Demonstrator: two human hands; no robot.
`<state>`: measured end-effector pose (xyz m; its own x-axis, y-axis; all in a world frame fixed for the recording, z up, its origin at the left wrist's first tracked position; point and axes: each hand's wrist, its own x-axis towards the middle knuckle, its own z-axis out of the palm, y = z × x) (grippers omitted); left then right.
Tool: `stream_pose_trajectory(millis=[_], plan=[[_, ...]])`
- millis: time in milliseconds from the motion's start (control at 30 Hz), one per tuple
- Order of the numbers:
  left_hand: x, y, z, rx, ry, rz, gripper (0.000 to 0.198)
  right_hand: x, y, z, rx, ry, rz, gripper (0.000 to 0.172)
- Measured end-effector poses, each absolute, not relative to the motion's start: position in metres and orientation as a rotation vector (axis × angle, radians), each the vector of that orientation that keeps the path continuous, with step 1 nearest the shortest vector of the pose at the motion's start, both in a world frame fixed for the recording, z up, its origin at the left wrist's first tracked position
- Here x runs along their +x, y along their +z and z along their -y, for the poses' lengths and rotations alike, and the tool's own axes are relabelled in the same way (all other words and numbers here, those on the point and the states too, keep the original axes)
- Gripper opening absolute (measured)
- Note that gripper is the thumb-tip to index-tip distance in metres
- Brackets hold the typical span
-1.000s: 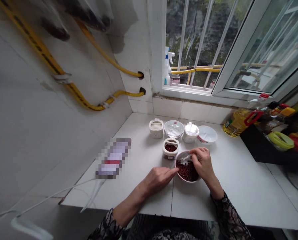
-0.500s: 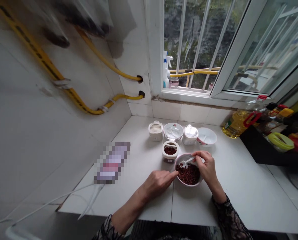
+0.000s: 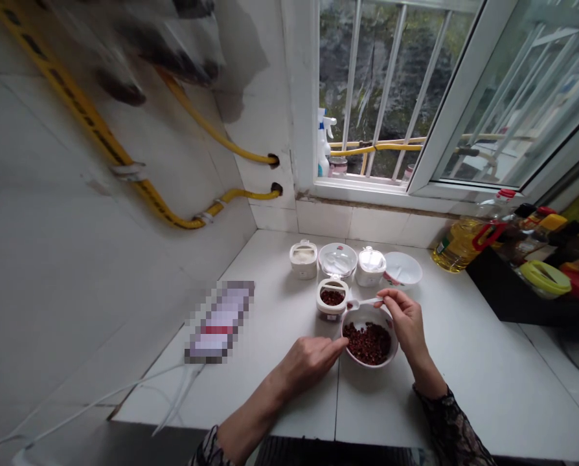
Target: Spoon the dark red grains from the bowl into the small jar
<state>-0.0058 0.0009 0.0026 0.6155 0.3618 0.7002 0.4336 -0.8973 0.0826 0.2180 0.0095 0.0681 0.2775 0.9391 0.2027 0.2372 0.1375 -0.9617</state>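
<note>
The right hand (image 3: pixel 408 318) pinches a small white spoon (image 3: pixel 366 301) over a round white bowl (image 3: pixel 363 314) of dark-red bits (image 3: pixel 368 344), the left hand (image 3: pixel 306 362) touching it, grip unclear.

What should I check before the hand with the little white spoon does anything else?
1. Right hand gripping the white spoon: ok.
2. Bowl upright on the counter: ok.
3. Left hand at the bowl's rim: ok.
4. Spoon centred over the bowl: not ok; its head appears at the rim, beside the front jar.
5. Anything on the spoon: cannot tell, too small.
6. Front jar's lid open: cannot tell.
</note>
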Motion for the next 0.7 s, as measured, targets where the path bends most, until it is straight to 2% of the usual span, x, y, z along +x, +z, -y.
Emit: stream_pose_trajectory(millis=[167, 300, 500, 700], plan=[[-0.006, -0.002, 0.0, -2.747, -1.147, 0.691, 0.023, 0.2, 0.071, -0.011, -1.212, 0.275, 1.577, 0.018], [-0.006, -0.004, -0.001, -2.736, -1.165, 0.689, 0.022, 0.196, 0.072, -0.011, -1.027, -0.081, 1.888, 0.027], [-0.006, 0.002, -0.001, -2.755, -1.166, 0.682, 0.023, 0.217, 0.078, -0.007, -1.073, -0.18, 1.781, 0.019], [-0.007, -0.001, 0.0, -2.764, -1.162, 0.691, 0.023, 0.231, 0.065, -0.004, -1.234, -0.168, 1.95, 0.019]])
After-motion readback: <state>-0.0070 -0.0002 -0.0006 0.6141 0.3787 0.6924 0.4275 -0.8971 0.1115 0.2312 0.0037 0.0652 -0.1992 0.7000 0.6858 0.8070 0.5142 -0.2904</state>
